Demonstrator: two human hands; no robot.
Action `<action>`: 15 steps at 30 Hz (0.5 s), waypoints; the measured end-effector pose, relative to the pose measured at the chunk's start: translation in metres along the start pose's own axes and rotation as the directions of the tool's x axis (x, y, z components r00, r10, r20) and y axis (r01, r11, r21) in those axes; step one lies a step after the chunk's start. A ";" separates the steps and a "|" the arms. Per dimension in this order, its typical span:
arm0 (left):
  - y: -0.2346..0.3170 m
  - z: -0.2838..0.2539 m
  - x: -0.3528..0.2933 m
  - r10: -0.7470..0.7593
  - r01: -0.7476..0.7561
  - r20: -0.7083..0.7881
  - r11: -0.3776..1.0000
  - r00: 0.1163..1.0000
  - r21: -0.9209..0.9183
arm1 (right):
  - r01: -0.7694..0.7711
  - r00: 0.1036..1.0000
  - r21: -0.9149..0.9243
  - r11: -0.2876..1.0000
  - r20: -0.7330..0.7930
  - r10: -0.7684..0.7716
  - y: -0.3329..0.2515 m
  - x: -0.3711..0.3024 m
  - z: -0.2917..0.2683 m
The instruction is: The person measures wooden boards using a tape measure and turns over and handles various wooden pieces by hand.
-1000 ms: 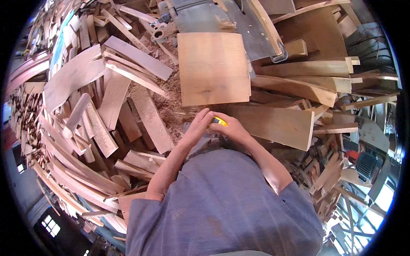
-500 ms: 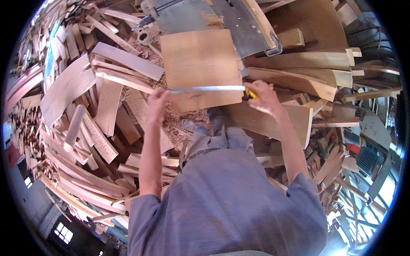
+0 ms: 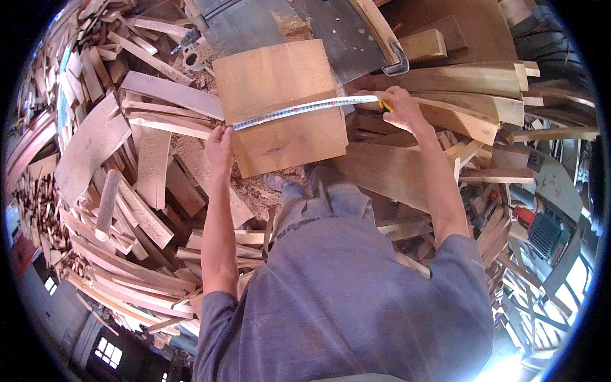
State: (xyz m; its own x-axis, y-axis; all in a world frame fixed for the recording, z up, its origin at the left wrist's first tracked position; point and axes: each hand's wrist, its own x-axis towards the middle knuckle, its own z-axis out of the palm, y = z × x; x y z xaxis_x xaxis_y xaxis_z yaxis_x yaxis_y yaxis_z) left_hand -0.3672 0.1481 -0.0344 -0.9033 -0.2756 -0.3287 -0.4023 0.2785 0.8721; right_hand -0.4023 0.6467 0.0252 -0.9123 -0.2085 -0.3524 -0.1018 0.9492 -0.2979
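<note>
A squarish wooden board lies in front of me, its far part over the grey metal machine table. Across its middle stretches a pale tape measure blade, tilted up toward the right. My left hand is closed at the blade's free end, by the board's left edge. Beyond the right edge, my right hand grips the yellow tape measure case; the fingers hide most of it.
Wood offcuts are heaped on the left, with sawdust around my feet. Long planks lie stacked at right. A motor with cooling fins stands at the far right. A wooden rail runs along the machine table.
The right hand has moved up and rightward, drawing out more of the blade, which now tilts. My left hand shifted left. The board appears further left and slightly turned in view.
</note>
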 end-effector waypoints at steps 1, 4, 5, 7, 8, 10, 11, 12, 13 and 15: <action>0.004 0.001 -0.003 -0.002 0.002 -0.001 1.000 1.000 0.000 | 0.012 1.000 0.027 1.000 0.015 -0.012 0.005 0.001 -0.001; 0.015 0.005 -0.007 0.031 -0.029 -0.015 0.994 0.999 0.110 | 0.024 0.999 0.066 0.998 0.035 -0.026 0.013 0.002 0.001; 0.019 0.006 -0.009 0.028 -0.020 -0.042 0.984 0.999 0.174 | 0.024 0.999 0.081 0.996 0.039 -0.027 0.015 0.001 0.003; 0.019 0.006 -0.010 0.026 -0.009 -0.071 0.972 0.997 0.236 | 0.033 0.999 0.077 0.996 0.030 -0.035 0.016 0.001 0.005; 0.019 0.006 -0.011 0.025 -0.005 -0.070 0.961 0.997 0.277 | 0.039 0.999 0.076 0.996 0.022 -0.041 0.016 0.001 0.006; 0.017 0.006 -0.010 0.026 -0.003 -0.070 0.949 0.997 0.317 | 0.035 0.999 0.073 0.997 0.022 -0.037 0.016 0.002 0.006; 0.015 0.006 -0.012 0.088 -0.051 -0.102 0.946 0.991 0.321 | 0.030 0.999 0.071 0.997 0.024 -0.032 0.015 0.002 0.007; 0.012 0.007 -0.011 0.155 -0.104 -0.135 0.940 0.979 0.325 | 0.031 0.999 0.068 0.997 0.018 -0.032 0.012 0.001 0.004; 0.009 0.007 -0.011 0.160 -0.109 -0.136 0.940 0.978 0.322 | 0.028 0.999 0.061 0.998 0.016 -0.029 0.008 -0.002 0.000; 0.009 0.006 -0.008 0.140 -0.101 -0.111 0.949 0.984 0.300 | 0.018 1.000 0.050 0.999 0.007 -0.018 0.002 -0.008 -0.006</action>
State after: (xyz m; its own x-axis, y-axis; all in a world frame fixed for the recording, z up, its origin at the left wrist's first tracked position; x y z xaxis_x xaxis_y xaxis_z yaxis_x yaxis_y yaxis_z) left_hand -0.3648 0.1586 -0.0258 -0.9286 -0.3344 -0.1611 -0.3350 0.5681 0.7517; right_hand -0.3980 0.6518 0.0326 -0.9074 -0.2276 -0.3533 -0.0983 0.9323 -0.3481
